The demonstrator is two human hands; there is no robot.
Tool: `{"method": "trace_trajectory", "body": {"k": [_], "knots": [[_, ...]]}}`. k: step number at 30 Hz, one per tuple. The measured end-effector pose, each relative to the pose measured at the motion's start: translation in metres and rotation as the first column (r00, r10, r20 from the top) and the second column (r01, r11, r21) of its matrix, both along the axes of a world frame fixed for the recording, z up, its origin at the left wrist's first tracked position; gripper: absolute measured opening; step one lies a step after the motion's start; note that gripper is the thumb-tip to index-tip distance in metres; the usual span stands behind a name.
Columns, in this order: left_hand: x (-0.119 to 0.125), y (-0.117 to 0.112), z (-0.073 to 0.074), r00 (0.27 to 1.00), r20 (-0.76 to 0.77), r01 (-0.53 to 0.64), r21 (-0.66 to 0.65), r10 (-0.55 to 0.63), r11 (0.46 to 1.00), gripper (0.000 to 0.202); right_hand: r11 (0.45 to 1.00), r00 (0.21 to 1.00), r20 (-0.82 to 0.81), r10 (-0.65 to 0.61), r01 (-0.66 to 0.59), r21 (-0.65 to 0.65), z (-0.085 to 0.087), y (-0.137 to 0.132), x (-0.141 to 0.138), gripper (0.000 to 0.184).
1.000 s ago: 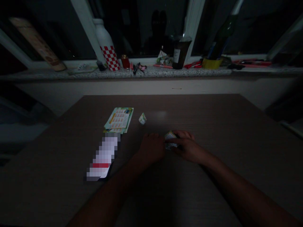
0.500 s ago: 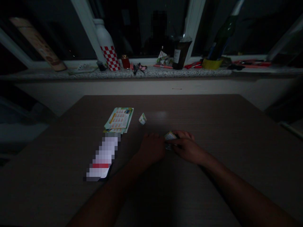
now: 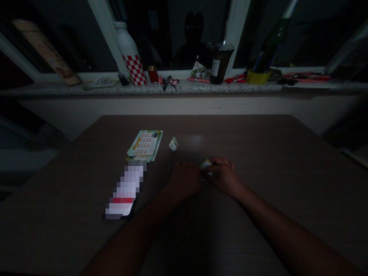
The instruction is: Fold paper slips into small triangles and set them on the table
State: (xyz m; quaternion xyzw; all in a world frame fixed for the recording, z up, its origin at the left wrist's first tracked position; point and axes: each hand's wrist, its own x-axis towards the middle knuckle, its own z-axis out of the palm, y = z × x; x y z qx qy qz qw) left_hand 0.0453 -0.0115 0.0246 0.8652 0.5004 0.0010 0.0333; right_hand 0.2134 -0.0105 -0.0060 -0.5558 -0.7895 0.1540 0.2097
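A small piece of folded printed paper [image 3: 206, 165] lies on the table between my two hands, partly covered by fingers. My left hand [image 3: 186, 177] is curled at its left edge, knuckles up, and its fingertips are mostly hidden. My right hand [image 3: 225, 174] grips the paper from the right, with the index finger and thumb at its near side and the other fingers behind it. Beyond my left hand sits a little folded paper piece [image 3: 173, 144]. Farther left is a stack of printed calendar sheets [image 3: 145, 145].
A lit phone [image 3: 125, 191], its screen blurred out, lies left of my left forearm on the wooden table [image 3: 273, 153]. Along the stone windowsill [image 3: 184, 88] stand a checkered white bottle [image 3: 132, 57], a dark plastic cup [image 3: 220, 65], a green bottle [image 3: 270, 46] and a tall cylinder [image 3: 46, 51].
My right hand has shifted slightly left, its index finger and thumb closer in on the folded paper. My left hand stays almost where it was.
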Motion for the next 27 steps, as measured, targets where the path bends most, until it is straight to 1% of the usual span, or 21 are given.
{"method": "trace_trajectory", "body": {"k": [4, 8, 14, 17, 21, 27], "knots": [[0.000, 0.000, 0.001, 1.000, -0.013, -0.005, -0.004, 0.005, 1.000, 0.027, 0.997, 0.999, 0.006, 0.054, -0.054, -0.051, 0.002, 0.001, 0.007, 0.024], [-0.001, 0.001, -0.002, 1.000, -0.004, 0.004, 0.012, -0.004, 1.000, 0.026, 0.993, 0.996, -0.004, 0.091, -0.091, -0.073, 0.003, 0.001, 0.012, 0.030], [-0.002, 0.001, -0.004, 1.000, 0.008, 0.025, 0.029, -0.026, 0.999, 0.026, 0.993, 0.997, -0.037, 0.073, -0.076, -0.092, 0.005, 0.000, 0.011, 0.032], [-0.002, 0.001, -0.003, 1.000, 0.004, 0.027, 0.028, -0.027, 0.999, 0.026, 0.994, 0.997, -0.044, 0.070, -0.074, -0.084, 0.005, 0.001, 0.011, 0.037], [-0.001, 0.001, -0.002, 1.000, -0.001, 0.014, 0.018, -0.014, 1.000, 0.028, 0.992, 0.994, -0.054, 0.094, -0.098, -0.076, 0.005, 0.001, 0.012, 0.038], [-0.001, 0.002, 0.000, 1.000, -0.005, 0.015, -0.009, -0.015, 1.000, 0.027, 0.995, 0.994, -0.066, 0.083, -0.086, -0.050, 0.001, 0.001, 0.013, 0.041]]}}
